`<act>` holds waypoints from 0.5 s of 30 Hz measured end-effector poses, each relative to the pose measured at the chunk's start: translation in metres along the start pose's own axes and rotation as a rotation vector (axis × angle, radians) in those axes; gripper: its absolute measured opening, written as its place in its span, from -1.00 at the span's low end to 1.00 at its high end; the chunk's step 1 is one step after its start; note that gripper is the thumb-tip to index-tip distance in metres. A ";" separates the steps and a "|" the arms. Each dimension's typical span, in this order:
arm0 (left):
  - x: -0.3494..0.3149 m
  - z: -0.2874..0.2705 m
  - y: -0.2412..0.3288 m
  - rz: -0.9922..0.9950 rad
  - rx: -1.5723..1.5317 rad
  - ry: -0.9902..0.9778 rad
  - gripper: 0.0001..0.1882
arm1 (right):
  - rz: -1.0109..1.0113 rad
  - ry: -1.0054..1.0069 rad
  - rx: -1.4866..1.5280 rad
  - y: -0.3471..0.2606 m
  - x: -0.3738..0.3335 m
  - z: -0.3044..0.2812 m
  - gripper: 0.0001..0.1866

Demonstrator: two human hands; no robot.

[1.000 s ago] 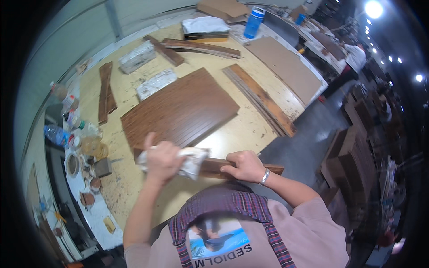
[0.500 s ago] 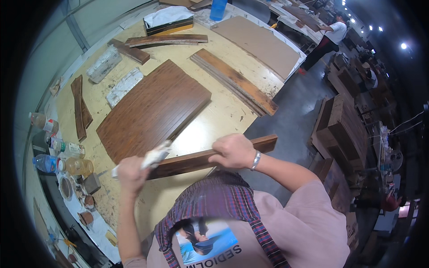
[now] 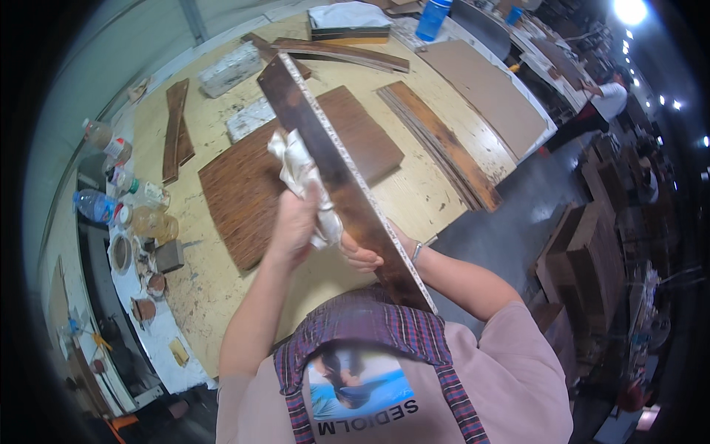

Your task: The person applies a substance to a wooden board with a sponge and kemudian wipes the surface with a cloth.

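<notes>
Slanted plank (image 3: pixel 346 192), white cloth (image 3: pixel 298 169) alongside

Held above table (image 3: pixel 208 285), running 11 to 5 o'clock. Right hand (image 3: pixel 361 255) closed round its lower part, presumably to steady it; left hand (image 3: pixel 294 223) clutches the cloth at the plank's 9 o'clock side, contact uncertain through blur. Face mottled dark brown, edge pale, speckled. Brown panel (image 3: pixel 233 196) lies beyond.

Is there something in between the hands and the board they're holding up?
Yes, on one side: a white cloth, bunched in the left hand, sits between that hand and the held board, along its left edge. Nothing visible separates the right hand from it; its fingers wrap the lower part.
</notes>
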State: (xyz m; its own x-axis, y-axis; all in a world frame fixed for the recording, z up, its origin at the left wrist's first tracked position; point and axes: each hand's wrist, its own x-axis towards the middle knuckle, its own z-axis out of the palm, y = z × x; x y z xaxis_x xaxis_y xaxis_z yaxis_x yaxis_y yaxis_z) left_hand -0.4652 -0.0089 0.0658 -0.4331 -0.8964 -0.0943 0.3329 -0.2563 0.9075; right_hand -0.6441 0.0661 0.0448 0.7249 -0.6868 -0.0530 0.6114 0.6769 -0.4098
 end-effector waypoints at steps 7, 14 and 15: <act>0.032 -0.009 0.010 0.285 -0.147 0.304 -0.70 | 0.069 0.085 -0.075 -0.027 -0.010 -0.007 0.02; 0.033 -0.044 0.021 0.335 -0.303 0.553 -0.69 | -0.160 0.178 0.066 0.002 -0.073 -0.064 -0.32; 0.033 -0.044 0.021 0.322 -0.333 0.600 -0.70 | -0.242 0.337 -0.141 0.011 -0.068 -0.046 -0.38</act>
State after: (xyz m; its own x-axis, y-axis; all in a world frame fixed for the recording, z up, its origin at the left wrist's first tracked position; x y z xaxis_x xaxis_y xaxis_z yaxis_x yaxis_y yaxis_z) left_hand -0.4358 -0.0595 0.0635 0.2268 -0.9640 -0.1387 0.6422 0.0409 0.7655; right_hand -0.7015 0.1079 0.0018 0.4081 -0.8848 -0.2249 0.6844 0.4595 -0.5661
